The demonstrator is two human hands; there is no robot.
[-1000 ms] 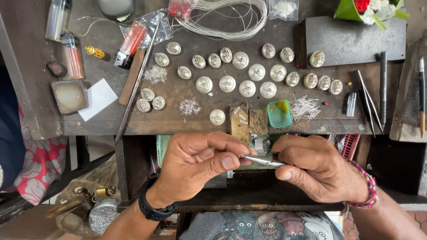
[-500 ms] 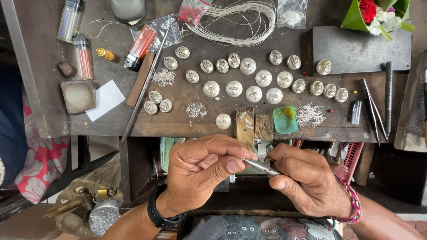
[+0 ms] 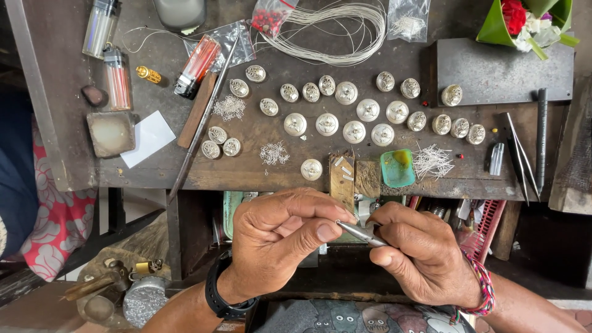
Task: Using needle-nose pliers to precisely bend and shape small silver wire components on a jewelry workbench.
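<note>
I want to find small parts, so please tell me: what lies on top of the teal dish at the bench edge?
The teal dish shows a yellowish-brown patch inside, beside a pile of thin wire pins. No separate small parts are discernible on it; anything tiny is too small to tell.

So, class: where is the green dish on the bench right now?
The green dish sits near the bench's front edge, right of centre, between a small wooden block and a pile of pins, just above the right hand.

silver domed buttons (image 3: 327, 124), wire coil (image 3: 336, 31), lighters (image 3: 117, 77)
</note>
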